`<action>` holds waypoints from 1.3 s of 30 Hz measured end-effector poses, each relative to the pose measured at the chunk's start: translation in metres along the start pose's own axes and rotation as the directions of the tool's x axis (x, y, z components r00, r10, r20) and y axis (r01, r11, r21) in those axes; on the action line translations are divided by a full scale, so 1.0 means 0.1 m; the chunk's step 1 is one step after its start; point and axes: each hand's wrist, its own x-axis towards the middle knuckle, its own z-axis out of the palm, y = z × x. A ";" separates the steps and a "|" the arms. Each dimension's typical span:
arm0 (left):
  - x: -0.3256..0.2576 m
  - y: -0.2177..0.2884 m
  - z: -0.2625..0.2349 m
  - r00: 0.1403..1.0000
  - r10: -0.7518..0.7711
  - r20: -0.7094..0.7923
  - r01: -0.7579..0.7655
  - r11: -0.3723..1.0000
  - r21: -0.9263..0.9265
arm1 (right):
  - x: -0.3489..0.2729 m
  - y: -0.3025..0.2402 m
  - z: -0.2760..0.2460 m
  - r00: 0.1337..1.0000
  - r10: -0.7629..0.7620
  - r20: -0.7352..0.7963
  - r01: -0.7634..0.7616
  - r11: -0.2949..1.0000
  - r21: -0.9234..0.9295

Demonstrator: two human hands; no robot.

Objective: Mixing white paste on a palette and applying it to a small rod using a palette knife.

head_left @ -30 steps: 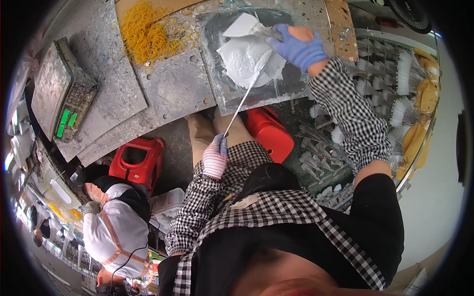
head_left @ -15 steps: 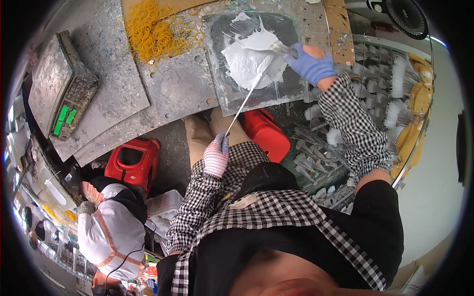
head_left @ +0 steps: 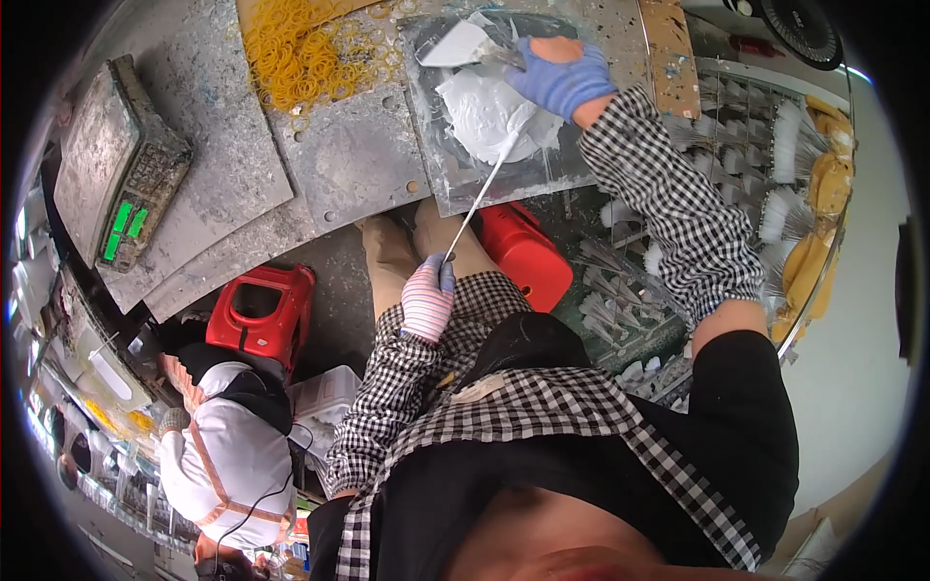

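My right hand [head_left: 565, 77], in a blue glove, is closed around a putty knife [head_left: 457, 45]. Its wide blade, coated white, points left over the far part of a grey plate [head_left: 449, 184]. A thick mound of white paste [head_left: 482, 114] lies on that plate. Above my lap, my left hand [head_left: 427, 298], in a pink-and-white striped glove, grips the lower end of a thin white rod [head_left: 477, 201]. The rod slants up to the right, and its white-coated upper end is at the near edge of the paste.
Yellow rubber bands [head_left: 295, 58] lie piled at the far left of the paste. A stained scale [head_left: 126, 165] stands on the left bench. Red plastic stools [head_left: 262, 315] are below. Brush-like white bristle bundles [head_left: 731, 136] fill a rack at right. Another person [head_left: 228, 465] sits at lower left.
My right hand has moved left and away from me with the putty knife, its blade now beyond the mound of paste. My left hand and the rod have barely moved.
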 end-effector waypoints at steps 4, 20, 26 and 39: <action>-0.01 0.06 0.00 0.999 0.036 -0.006 -0.036 0.999 0.004 | -0.26 0.11 -0.05 0.998 -0.008 0.067 0.009 1.000 -0.022; -0.08 0.20 -0.14 0.999 0.038 0.013 -0.038 0.998 0.055 | -0.28 -0.14 -0.31 0.995 -0.085 0.057 0.085 0.996 0.007; -0.08 0.25 -0.18 0.999 0.042 0.020 -0.043 0.997 0.066 | -0.23 -0.11 -0.18 0.980 -0.185 0.067 0.191 0.977 -0.097; -0.16 0.29 -0.34 0.994 0.094 -0.049 -0.086 0.985 0.153 | -0.63 0.36 -0.27 0.976 -0.120 0.181 0.157 0.965 -0.210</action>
